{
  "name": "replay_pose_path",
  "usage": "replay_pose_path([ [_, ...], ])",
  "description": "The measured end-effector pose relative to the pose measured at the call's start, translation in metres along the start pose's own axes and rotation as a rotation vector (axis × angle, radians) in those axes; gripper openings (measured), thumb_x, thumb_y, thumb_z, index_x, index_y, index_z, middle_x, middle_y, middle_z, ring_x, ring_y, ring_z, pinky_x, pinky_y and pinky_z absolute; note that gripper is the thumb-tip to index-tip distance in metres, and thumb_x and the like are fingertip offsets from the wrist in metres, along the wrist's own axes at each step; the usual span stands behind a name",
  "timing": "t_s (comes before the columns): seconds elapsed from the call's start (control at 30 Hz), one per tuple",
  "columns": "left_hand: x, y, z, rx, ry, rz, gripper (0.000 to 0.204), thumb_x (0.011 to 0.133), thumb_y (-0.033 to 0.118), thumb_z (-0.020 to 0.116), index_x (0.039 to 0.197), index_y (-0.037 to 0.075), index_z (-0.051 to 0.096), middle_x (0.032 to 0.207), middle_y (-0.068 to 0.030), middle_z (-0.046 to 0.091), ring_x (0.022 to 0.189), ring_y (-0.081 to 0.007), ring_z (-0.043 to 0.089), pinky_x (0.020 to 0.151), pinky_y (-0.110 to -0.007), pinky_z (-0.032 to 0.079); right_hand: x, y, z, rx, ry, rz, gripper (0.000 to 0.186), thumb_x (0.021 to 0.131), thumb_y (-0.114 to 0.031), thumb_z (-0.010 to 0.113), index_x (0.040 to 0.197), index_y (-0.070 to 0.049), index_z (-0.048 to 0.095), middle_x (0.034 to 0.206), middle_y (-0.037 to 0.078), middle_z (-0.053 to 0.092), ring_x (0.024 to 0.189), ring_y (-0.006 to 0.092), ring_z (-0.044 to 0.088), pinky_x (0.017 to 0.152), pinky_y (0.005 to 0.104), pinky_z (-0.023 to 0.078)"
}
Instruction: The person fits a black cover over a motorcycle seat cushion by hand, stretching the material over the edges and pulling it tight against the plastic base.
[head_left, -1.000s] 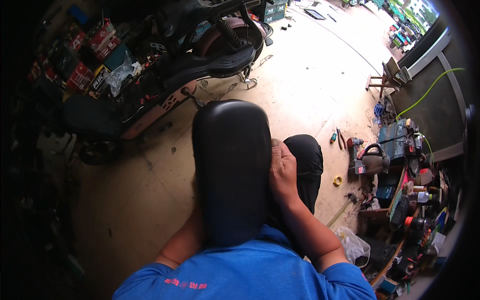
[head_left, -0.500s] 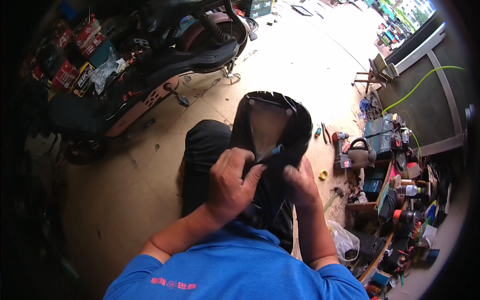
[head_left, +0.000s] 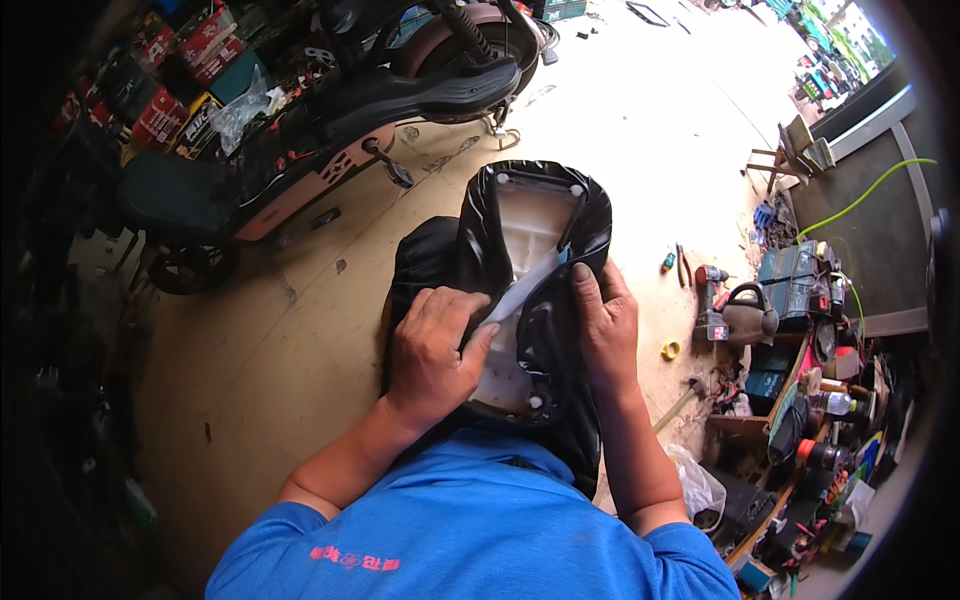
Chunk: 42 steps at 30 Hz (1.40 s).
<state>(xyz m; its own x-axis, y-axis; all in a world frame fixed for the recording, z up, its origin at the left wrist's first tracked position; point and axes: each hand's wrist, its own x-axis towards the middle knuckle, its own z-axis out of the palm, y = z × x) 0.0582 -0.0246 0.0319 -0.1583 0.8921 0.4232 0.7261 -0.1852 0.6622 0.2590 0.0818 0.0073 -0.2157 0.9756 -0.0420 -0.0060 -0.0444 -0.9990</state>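
Note:
A scooter seat (head_left: 535, 232) lies underside up across my lap, its pale plastic base showing within a black, glossy cover (head_left: 543, 322) whose edges are folded over the rim. Small white knobs stand at the base's corners. My left hand (head_left: 437, 345) is closed, pinching the lower end of a whitish strip (head_left: 527, 287) that runs slantwise over the base. On the other side, my right hand (head_left: 607, 325) grips the cover's right edge, thumb on top and fingers round the outside. What lies beneath the seat is hidden.
A pink and black electric scooter (head_left: 330, 160) stands at the upper left beside stacked boxes (head_left: 205, 55). To the right lie pliers (head_left: 683, 265), a yellow tape roll (head_left: 670, 350), a cordless drill (head_left: 710, 300), a hammer (head_left: 685, 402) and a cluttered shelf (head_left: 745, 425).
My hands have moved apart, and the cover now lies open over the base, baring its lower part and the whitish strip. The whole view has shifted slightly.

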Motion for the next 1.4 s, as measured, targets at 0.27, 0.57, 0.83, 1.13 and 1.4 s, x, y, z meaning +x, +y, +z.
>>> replay_pose_path([
  [0.27,0.001,-0.002,0.007,-0.051,0.022,-0.006,0.026,0.087,0.002,0.083,0.113,0.000,0.075,0.104,-0.0177,0.074,0.096,-0.0398,0.072,0.088,-0.045,0.058,-0.049,-0.041,0.004,-0.886,0.133,-0.506,0.067,0.073,-0.030,0.102,0.124,0.002,0.073,0.121,0.023,0.070,0.110,0.0397,0.069,0.097,0.0467,0.058],
  [0.57,0.005,0.011,0.005,-0.045,-0.153,-0.052,0.032,0.087,0.007,0.085,0.116,-0.001,0.074,0.111,-0.0198,0.072,0.099,-0.0405,0.072,0.086,-0.046,0.059,-0.069,-0.051,0.019,-1.052,-0.034,-0.327,0.040,0.087,-0.017,0.087,0.120,-0.002,0.071,0.103,0.016,0.072,0.089,0.0355,0.074,0.074,0.0451,0.060],
  [0.83,0.017,0.014,0.017,-0.048,-0.227,-0.141,0.021,0.088,0.007,0.082,0.104,0.000,0.070,0.092,-0.0187,0.065,0.084,-0.0402,0.068,0.074,-0.048,0.054,-0.060,-0.034,0.010,-0.452,0.050,-0.176,0.017,0.090,0.001,0.080,0.107,0.000,0.078,0.096,0.019,0.078,0.086,0.0379,0.077,0.078,0.0407,0.062],
  [1.13,0.020,0.001,0.022,-0.409,-0.360,-0.314,0.017,0.097,0.004,0.075,0.111,-0.004,0.071,0.090,-0.0087,0.068,0.076,-0.0175,0.066,0.067,-0.034,0.052,-0.058,-0.015,0.018,-0.341,0.075,-0.275,0.011,0.095,0.003,0.079,0.106,0.002,0.076,0.094,0.017,0.077,0.080,0.0289,0.076,0.076,0.0356,0.060],
  [1.4,0.019,-0.002,0.022,-0.581,-0.436,-0.394,0.028,0.105,0.004,0.071,0.131,-0.006,0.068,0.095,-0.0045,0.069,0.074,-0.0078,0.065,0.065,-0.026,0.054,-0.058,-0.019,0.005,-0.153,-0.004,-0.072,0.010,0.106,-0.001,0.072,0.114,0.003,0.076,0.091,0.010,0.076,0.079,0.0158,0.070,0.075,0.0324,0.058],
])
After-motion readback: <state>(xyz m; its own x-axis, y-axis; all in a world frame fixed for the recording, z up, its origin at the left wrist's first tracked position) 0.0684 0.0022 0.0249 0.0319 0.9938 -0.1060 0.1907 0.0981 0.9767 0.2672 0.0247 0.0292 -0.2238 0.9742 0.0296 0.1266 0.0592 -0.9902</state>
